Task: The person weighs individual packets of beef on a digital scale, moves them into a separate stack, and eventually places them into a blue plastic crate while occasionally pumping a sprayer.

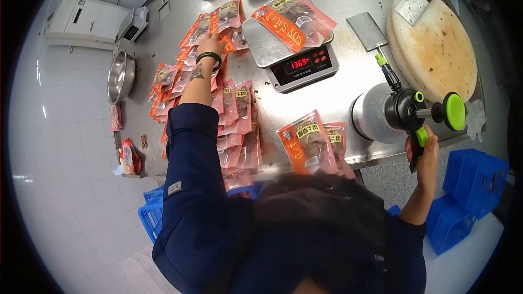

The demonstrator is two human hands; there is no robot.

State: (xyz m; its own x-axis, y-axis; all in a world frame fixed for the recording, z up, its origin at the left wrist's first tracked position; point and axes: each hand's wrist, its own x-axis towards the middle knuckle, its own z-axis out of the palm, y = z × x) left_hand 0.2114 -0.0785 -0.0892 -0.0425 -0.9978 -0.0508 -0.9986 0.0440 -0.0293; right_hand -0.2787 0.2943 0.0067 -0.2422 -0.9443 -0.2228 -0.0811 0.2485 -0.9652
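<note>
looks like I'm mid weigh-and-sort: left hand (pixel 211 45) flat on the orange pouches (pixel 229 114), fingers hidden so can't tell the grip, right hand (pixel 424 149) wrapped round the black-green tool (pixel 414 110), next I'd probably lift the pouch (pixel 291 19) off the scale (pixel 297 57) beside my left hand

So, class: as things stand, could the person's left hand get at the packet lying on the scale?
Probably yes. The left hand rests on the spread packets beside the scale, and nothing lies between it and the packet on the scale.

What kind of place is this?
Probably a food packing station in a small processing kitchen. Orange snack pouches cover a steel table, one lies on a digital scale, and a chopping board carries a cleaver.
</note>
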